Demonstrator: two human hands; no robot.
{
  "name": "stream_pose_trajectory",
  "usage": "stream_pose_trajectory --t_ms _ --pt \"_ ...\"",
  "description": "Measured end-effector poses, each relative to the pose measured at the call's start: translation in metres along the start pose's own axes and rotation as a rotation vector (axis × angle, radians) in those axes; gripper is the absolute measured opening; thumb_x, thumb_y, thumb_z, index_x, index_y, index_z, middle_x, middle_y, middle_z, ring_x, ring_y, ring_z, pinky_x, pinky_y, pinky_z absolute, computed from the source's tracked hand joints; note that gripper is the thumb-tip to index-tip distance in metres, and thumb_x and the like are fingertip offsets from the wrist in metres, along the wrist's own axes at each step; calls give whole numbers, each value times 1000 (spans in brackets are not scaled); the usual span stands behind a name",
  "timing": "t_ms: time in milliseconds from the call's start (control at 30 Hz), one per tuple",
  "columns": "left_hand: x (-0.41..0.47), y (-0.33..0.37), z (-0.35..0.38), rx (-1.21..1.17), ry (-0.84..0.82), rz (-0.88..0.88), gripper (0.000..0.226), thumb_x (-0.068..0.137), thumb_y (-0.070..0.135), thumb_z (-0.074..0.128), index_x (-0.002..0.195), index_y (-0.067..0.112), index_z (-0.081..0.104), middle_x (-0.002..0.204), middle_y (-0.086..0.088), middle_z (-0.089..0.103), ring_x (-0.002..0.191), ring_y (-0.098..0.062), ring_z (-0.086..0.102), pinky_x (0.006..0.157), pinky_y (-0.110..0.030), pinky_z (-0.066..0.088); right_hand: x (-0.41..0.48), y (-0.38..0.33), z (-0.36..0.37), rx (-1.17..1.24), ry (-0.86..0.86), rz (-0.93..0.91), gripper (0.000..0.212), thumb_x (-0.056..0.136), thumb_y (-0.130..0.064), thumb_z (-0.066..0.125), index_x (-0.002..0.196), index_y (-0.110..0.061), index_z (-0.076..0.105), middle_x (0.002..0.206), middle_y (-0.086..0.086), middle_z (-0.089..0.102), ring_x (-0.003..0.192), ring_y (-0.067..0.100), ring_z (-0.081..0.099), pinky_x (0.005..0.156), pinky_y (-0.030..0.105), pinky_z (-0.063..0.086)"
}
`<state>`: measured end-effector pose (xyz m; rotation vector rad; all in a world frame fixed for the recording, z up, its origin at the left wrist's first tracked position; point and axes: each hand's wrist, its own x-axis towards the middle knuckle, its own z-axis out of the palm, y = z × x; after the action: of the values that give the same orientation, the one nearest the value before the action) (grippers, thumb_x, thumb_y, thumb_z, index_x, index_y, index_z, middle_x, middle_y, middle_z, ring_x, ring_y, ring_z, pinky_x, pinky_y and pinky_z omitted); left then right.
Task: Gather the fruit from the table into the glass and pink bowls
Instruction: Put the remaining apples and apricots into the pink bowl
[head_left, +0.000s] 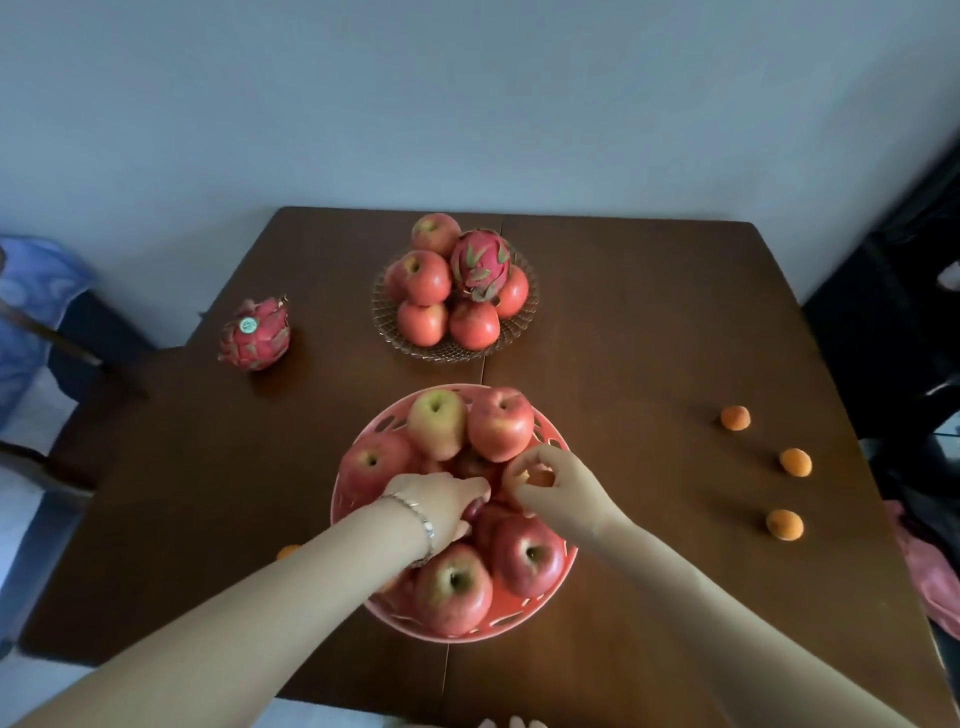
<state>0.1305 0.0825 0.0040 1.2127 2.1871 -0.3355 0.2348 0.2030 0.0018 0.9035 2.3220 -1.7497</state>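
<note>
- The round pink plastic bowl, its sloping wall pierced with oval slots, sits on the near half of the dark brown wooden table and is heaped with smooth, glossy red-and-yellow apples.
- Beyond the pink bowl, toward the wall, stands the shallow cut-glass bowl with a ribbed, scalloped rim; it holds more red apples and a scaly magenta dragon fruit with green-tipped leaves.
- Left of the glass bowl, a second scaly pink dragon fruit bearing a small round sticker lies on the bare wood.
- Right of the pink bowl, three small matte orange apricots lie well apart in a loose line; another small orange fruit peeks out left of the bowl, beside the left forearm.
- The left hand, a thin silver bracelet at its wrist, reaches down among the apples in the pink bowl; whether it grips anything cannot be told.
- The right hand pinches a small orange apricot in curled fingertips just above the pink bowl's apples.
</note>
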Motion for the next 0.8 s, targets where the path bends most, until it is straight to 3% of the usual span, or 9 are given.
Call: stream_pose_trajectory --t_ms 67,133,200,333,467,533,633,733,800 --pt "12 6 1 76 -39 -6 33 94 24 47 126 27 41 119 -3 59 109 -27 57 74 -31 36 -3 4 -1 14 9 26 20 76 3 52 79 -15 61 80 5 63 62 16 57 66 27 52" --pt "17 6 3 55 4 -43 35 93 20 48 127 25 40 119 -1 61 111 -25 58 75 -30 35 -6 6 -2 7 16 14 25 76 4 51 71 -19 58 76 -4 60 61 12 55 51 11 45" --pt "15 3 5 36 79 -84 38 93 24 50 129 20 37 121 -6 58 110 -30 58 76 -33 40 -7 8 -1 -57 36 -12 27 75 4 52 69 -22 56 77 -7 58 67 7 53 49 5 39" --pt "-3 -3 12 -25 188 -94 37 92 27 47 125 11 38 124 -13 44 110 -35 51 84 -41 44 -2 13 13 -275 -15 -69 27 75 -2 50 79 -29 53 103 2 43 99 14 39 84 19 36" --pt "-8 -8 21 82 191 -39 39 88 18 46 125 9 38 127 -13 39 113 -31 44 92 -36 38 9 6 34 -655 8 -227 36 87 -5 44 119 -18 54 123 4 46 113 23 43 93 30 41" --pt "-5 -11 24 130 210 -24 42 89 14 47 128 9 36 127 -11 44 113 -29 47 92 -36 36 15 4 41 -845 31 -291 34 90 -10 43 121 -16 54 121 2 55 119 25 40 97 34 37" --pt "-2 -11 26 104 241 -5 45 91 13 48 134 12 34 127 -8 50 114 -28 51 90 -37 39 24 2 42 -947 49 -308 29 92 -17 42 118 -16 56 117 1 61 120 26 40 95 34 36" --pt "-10 -13 24 -47 325 -6 40 94 16 46 133 15 39 132 -5 46 116 -26 49 90 -39 44 23 -1 36 -958 2 -324 31 91 -22 48 122 -21 54 124 -3 57 122 23 39 97 32 32" --pt "-21 -19 21 -224 476 -12 36 94 14 45 129 18 46 134 0 45 118 -22 48 93 -37 46 20 -2 30 -850 -14 -322 34 87 -24 55 121 -24 56 126 -5 55 119 20 42 97 31 33"
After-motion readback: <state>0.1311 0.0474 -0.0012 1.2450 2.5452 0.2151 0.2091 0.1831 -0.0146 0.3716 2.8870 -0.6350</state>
